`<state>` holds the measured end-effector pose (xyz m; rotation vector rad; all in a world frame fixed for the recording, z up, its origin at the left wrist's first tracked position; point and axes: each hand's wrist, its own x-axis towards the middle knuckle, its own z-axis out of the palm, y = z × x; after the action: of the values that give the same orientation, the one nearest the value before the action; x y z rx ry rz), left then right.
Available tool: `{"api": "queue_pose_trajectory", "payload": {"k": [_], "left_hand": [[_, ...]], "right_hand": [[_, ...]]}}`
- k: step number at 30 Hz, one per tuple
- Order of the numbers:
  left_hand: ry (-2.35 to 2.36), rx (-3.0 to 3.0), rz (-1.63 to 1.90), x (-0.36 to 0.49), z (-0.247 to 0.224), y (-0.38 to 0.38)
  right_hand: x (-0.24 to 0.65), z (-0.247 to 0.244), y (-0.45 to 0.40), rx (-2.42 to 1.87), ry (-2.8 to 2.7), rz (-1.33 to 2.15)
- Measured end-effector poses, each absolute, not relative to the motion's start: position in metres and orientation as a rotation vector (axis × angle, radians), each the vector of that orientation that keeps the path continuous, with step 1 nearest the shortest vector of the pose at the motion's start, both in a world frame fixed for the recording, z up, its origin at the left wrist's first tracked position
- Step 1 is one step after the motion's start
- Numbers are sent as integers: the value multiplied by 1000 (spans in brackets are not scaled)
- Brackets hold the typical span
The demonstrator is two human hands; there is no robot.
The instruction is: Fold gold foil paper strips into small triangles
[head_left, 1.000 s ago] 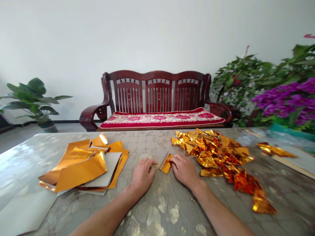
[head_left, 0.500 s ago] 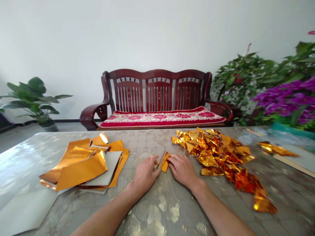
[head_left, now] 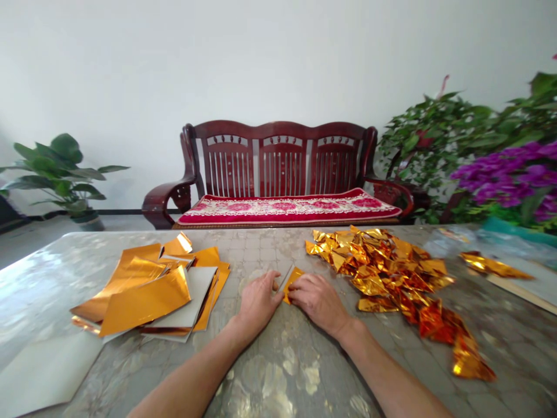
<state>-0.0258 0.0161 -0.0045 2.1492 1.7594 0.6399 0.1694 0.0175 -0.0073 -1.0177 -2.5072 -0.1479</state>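
Between my two hands, at the middle of the table (head_left: 261,255), a small folded piece of gold foil paper (head_left: 294,277) is held low over the surface. My left hand (head_left: 260,296) has its thumb and fingers closed on the paper's left edge. My right hand (head_left: 317,297) lies over its right part, fingers bent and pressed on the gold side, hiding much of it. To the left lies a loose stack of gold foil sheets (head_left: 145,302), some with the pale back up. On the right spreads a heap of folded gold foil pieces (head_left: 378,261).
A pale sheet (head_left: 47,371) lies at the near left. Clear plastic (head_left: 452,239) and a pale board (head_left: 526,284) with a folded gold piece are at the far right. Beyond the table stand a wooden bench (head_left: 281,157), a potted plant (head_left: 65,174) and purple flowers (head_left: 509,177).
My right hand has shifted slightly left, further over the gold foil paper, and its fingers now cover more of it. The left hand stays nearly in place.
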Motion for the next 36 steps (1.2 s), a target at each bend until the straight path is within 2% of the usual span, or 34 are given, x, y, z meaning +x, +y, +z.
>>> {"api": "queue_pose_trajectory", "payload": {"k": [16, 25, 36], "left_hand": [[1795, 2089, 609, -28, -1, 20], [1796, 2085, 579, -30, 1, 20], [1770, 2085, 603, -28, 1, 16]], "right_hand": [[157, -10, 19, -1021, -2563, -305], [172, -10, 25, -913, -2587, 47], [156, -10, 18, -1043, -2553, -246]]}}
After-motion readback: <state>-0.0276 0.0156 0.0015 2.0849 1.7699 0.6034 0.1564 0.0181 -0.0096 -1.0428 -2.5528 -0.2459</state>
